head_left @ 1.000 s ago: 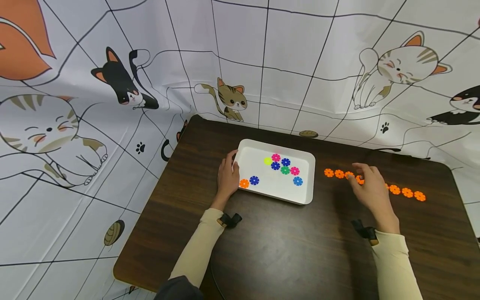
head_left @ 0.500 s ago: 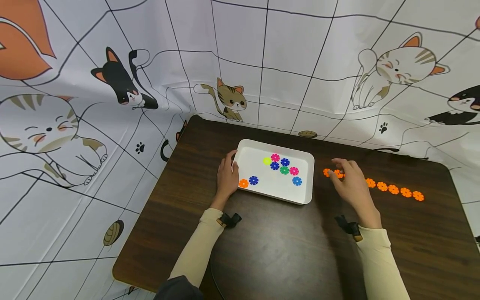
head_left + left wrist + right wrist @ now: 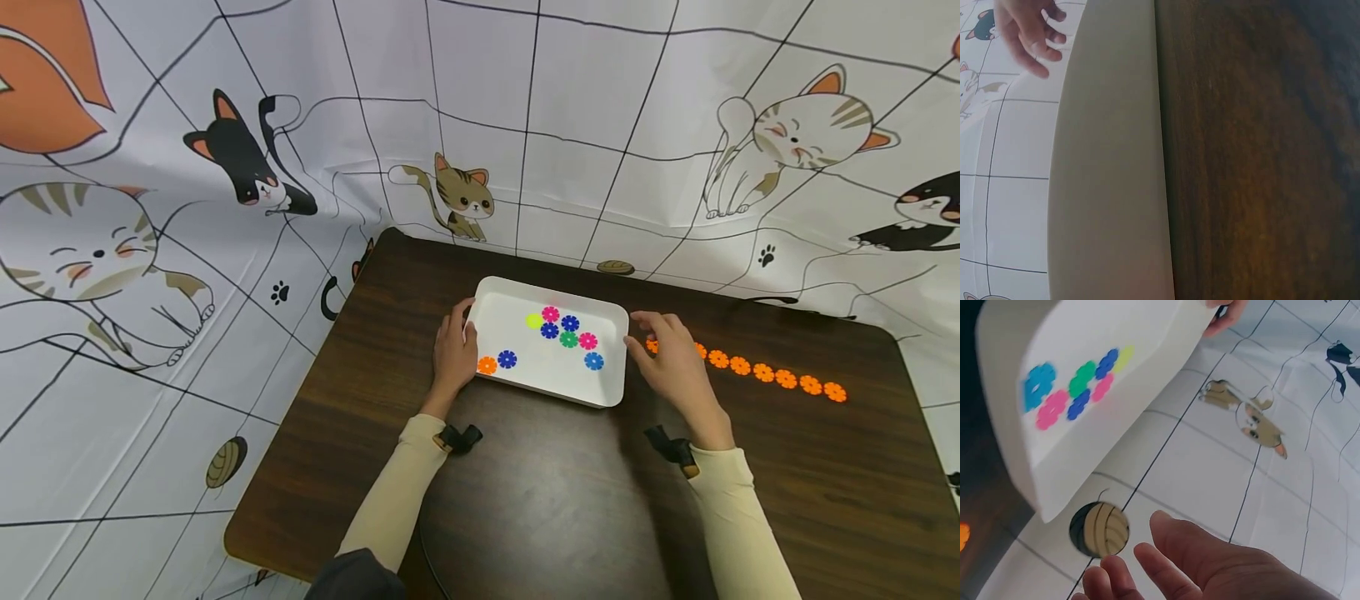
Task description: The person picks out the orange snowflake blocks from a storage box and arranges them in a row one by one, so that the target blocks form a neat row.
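A white rectangular tray (image 3: 540,379) lies on the table with several flower-shaped discs in it: blue, pink, green, yellow and an orange disc (image 3: 487,365). My left hand (image 3: 454,354) grips the tray's left edge, thumb at the rim. My right hand (image 3: 678,367) hovers by the tray's right edge, fingers spread apart with nothing between them, as the right wrist view shows of the right hand (image 3: 1179,565). Beneath and beyond it runs a row of orange discs (image 3: 763,372), partly hidden by the hand. The left wrist view shows the tray's side wall (image 3: 1110,156) close up.
The dark wood table (image 3: 540,500) has rounded corners. A white curtain (image 3: 585,100) printed with cats and lines hangs behind and to the left. A dark cable (image 3: 429,550) runs along the table's front near the left arm.
My right hand has moved left along the orange row to the tray's right edge, uncovering discs it had hidden. My left hand and the tray have stayed in place.
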`<action>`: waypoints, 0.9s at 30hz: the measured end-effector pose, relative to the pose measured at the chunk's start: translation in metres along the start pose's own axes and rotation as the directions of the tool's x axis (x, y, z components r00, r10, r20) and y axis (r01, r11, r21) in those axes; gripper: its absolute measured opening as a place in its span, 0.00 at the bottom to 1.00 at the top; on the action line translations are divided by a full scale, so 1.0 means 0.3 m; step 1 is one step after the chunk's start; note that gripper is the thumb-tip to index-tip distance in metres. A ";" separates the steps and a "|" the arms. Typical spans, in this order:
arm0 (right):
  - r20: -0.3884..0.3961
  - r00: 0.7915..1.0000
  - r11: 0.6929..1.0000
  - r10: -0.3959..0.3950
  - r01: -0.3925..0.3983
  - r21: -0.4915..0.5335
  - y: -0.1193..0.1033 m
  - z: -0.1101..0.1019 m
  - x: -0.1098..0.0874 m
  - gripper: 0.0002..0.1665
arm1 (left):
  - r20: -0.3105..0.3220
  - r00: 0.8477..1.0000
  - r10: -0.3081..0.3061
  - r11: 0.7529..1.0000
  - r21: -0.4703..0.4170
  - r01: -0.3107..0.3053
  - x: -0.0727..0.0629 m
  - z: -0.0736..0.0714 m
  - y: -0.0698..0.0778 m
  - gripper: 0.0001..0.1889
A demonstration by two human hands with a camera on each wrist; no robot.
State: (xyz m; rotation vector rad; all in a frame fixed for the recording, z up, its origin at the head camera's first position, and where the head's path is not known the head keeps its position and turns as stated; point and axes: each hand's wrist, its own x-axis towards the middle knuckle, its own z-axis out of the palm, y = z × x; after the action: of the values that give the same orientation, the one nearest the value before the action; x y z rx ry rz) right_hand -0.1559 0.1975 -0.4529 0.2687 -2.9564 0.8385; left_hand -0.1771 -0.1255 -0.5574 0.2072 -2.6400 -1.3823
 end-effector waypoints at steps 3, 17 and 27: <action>0.022 1.000 1.000 -0.003 0.003 -0.005 -0.025 0.013 0.011 0.26 | 0.004 1.000 -0.002 1.000 -0.006 0.002 0.001 -0.003 0.002 0.24; 0.107 0.990 0.996 -0.090 0.090 -0.001 -0.168 0.122 0.054 0.27 | 0.004 1.000 -0.002 1.000 0.000 0.002 0.001 -0.005 0.000 0.24; 0.158 0.976 0.987 -0.153 0.157 -0.015 -0.242 0.209 0.077 0.27 | 0.000 1.000 -0.001 1.000 0.002 0.001 0.003 -0.006 0.002 0.24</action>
State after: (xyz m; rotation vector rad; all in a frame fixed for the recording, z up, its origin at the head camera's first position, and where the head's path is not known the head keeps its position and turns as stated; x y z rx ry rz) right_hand -0.1659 0.1003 -0.4664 0.5812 -3.0362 0.7908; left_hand -0.1778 -0.1268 -0.5558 0.2091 -2.6416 -1.3800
